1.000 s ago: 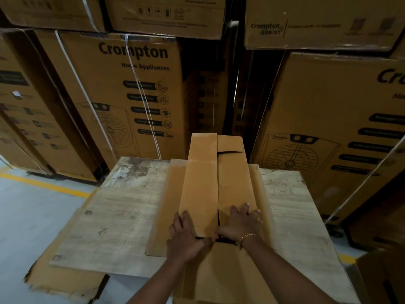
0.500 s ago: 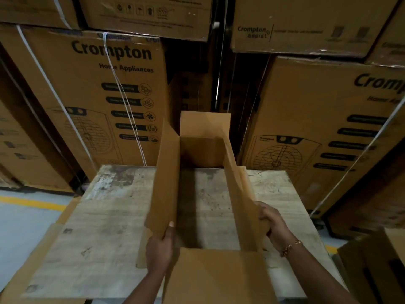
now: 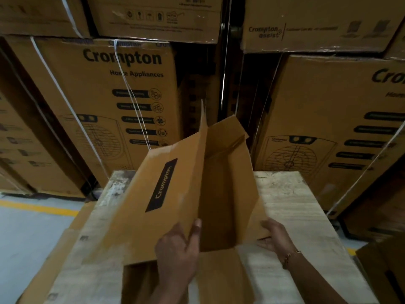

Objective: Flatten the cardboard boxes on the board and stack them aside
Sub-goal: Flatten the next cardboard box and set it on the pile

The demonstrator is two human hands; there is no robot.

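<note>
Both hands pinch the box (image 3: 192, 189) at its near end: left hand (image 3: 177, 251) on the leaning left wall, right hand (image 3: 274, 235) on the right (half hidden). It runs lengthwise away over the board (image 3: 306, 216), leaning left.

You've got strapped Crompton cartons (image 3: 122, 102) stacked behind; a second stack (image 3: 328, 119) sits to the right. Grey floor (image 3: 32, 238) at left carries a yellow line (image 3: 37, 207).

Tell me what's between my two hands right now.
In the head view, the open cardboard box spans between them: the left hand grips its printed wall, the right hand its opposite wall, with the box's hollow inside between.
</note>
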